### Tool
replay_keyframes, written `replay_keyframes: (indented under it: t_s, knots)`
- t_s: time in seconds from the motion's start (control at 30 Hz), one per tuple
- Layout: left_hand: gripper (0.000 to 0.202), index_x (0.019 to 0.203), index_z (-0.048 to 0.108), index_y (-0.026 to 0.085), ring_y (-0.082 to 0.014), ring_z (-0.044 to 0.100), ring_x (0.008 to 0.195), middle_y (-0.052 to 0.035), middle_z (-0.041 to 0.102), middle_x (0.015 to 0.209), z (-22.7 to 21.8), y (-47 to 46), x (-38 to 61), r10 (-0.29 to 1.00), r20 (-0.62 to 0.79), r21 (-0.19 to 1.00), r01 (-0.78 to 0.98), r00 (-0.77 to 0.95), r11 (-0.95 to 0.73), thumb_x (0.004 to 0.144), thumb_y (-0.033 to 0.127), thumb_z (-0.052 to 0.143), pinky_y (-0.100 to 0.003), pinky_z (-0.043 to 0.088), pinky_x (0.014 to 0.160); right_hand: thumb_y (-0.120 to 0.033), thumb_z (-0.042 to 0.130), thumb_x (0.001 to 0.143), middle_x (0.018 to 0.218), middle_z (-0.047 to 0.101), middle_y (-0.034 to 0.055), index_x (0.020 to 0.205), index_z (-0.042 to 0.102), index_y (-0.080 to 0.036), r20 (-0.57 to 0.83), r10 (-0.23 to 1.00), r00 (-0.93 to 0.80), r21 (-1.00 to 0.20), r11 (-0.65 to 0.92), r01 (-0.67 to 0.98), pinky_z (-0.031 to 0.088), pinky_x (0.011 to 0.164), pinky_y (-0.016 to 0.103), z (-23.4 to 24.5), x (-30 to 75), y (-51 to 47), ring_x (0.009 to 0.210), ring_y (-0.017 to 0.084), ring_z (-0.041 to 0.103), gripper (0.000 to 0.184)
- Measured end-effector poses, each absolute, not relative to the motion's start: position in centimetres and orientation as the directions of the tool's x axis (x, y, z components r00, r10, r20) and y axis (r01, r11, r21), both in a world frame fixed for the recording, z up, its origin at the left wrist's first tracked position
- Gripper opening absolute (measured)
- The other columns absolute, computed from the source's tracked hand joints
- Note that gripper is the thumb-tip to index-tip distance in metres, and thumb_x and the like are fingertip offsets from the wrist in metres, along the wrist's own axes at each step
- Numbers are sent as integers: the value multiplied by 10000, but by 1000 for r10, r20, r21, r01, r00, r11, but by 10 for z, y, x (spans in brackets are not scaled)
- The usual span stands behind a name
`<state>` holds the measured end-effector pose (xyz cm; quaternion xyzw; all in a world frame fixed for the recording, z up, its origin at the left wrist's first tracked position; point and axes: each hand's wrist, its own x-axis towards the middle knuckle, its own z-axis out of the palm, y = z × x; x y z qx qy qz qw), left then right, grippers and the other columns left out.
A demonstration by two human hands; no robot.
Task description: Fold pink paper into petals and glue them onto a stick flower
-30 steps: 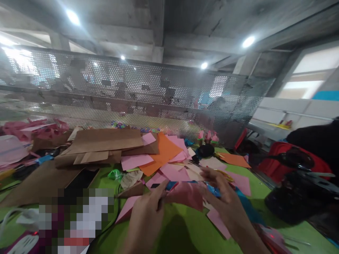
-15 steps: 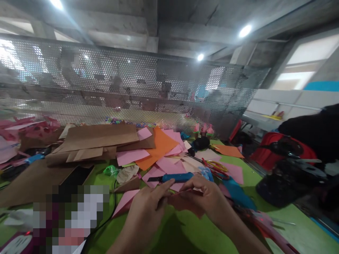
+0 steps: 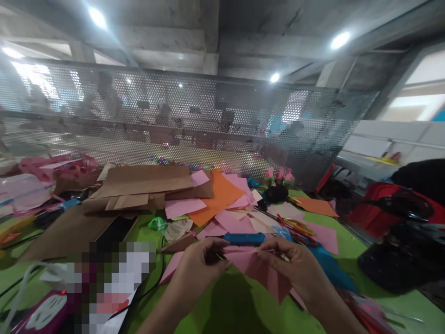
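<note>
A folded sheet of pink paper (image 3: 259, 269) is stretched between my two hands above the green table (image 3: 215, 306). My left hand (image 3: 198, 262) pinches its left corner between thumb and fingers. On the other side, my right hand (image 3: 287, 260) grips the upper right part, and creased flaps hang down beneath it. Just beyond the paper lies a utility knife with a blue handle (image 3: 245, 239). Scissors with red and yellow handles (image 3: 297, 229) rest behind my right hand.
Brown cardboard (image 3: 142, 181) is piled at the back left, beside orange paper (image 3: 220, 195). A purple power strip (image 3: 45, 313) sits at the lower left. Black cable crosses the left side. A perforated metal screen (image 3: 194, 120) borders the far edge.
The pink paper has been lifted and turned so more of its folded face shows. My hands have moved slightly apart. The whole view has shifted, so things appear farther right.
</note>
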<state>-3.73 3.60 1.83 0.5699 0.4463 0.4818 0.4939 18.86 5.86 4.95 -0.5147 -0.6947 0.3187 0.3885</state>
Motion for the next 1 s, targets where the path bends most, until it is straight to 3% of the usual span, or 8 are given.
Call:
replay_keyframes:
  t_s: [0.13, 0.3, 0.47, 0.7, 0.87, 1.0]
  knots:
    - [332, 1031, 697, 133, -147, 582, 709, -26, 661, 798, 22, 36, -38, 982, 65, 997, 19, 179, -69, 702, 177, 702, -243, 445, 635, -471, 733, 738, 689, 654, 13, 734, 719, -201, 176, 971, -162, -874, 229, 429, 428, 620, 284, 48, 188, 58, 670, 190, 574, 271]
    - [301, 1017, 697, 136, -152, 580, 710, -13, 653, 763, 33, 32, -40, 973, 69, 995, 52, 221, -82, 795, 338, 674, -244, 424, 635, -452, 755, 719, 689, 635, 3, 743, 715, -204, 131, 979, -156, -913, 181, 366, 400, 581, 261, 44, 187, 59, 645, 166, 541, 253]
    - [158, 873, 697, 171, -152, 608, 722, -7, 689, 778, 35, 29, -40, 980, 118, 972, 184, 159, -147, 865, 259, 567, -228, 424, 634, -454, 771, 703, 687, 627, -2, 743, 719, -203, 108, 982, -158, -918, 159, 363, 398, 621, 263, 42, 188, 59, 674, 168, 534, 259]
    - [209, 747, 655, 186, -145, 597, 669, 4, 675, 712, 29, 31, -40, 973, 171, 932, 295, 156, -211, 894, 260, 526, -227, 397, 614, -457, 771, 718, 726, 650, 3, 782, 723, -214, 96, 980, -174, -935, 149, 322, 404, 610, 262, 37, 189, 61, 680, 170, 552, 256]
    - [209, 736, 616, 194, -160, 592, 679, 0, 658, 720, 32, 31, -43, 971, 155, 915, 344, 181, -210, 903, 249, 502, -245, 389, 611, -437, 747, 724, 717, 669, 15, 756, 733, -208, 166, 970, -178, -883, 226, 412, 431, 641, 280, 46, 182, 55, 704, 193, 588, 232]
    - [149, 814, 652, 204, -201, 602, 846, -23, 695, 868, 32, 27, -40, 937, 289, 801, 487, 195, -348, 902, 228, 535, -285, 390, 734, -404, 717, 746, 744, 704, 29, 737, 734, -212, 230, 954, -191, -817, 296, 495, 453, 686, 302, 52, 176, 49, 734, 212, 621, 193]
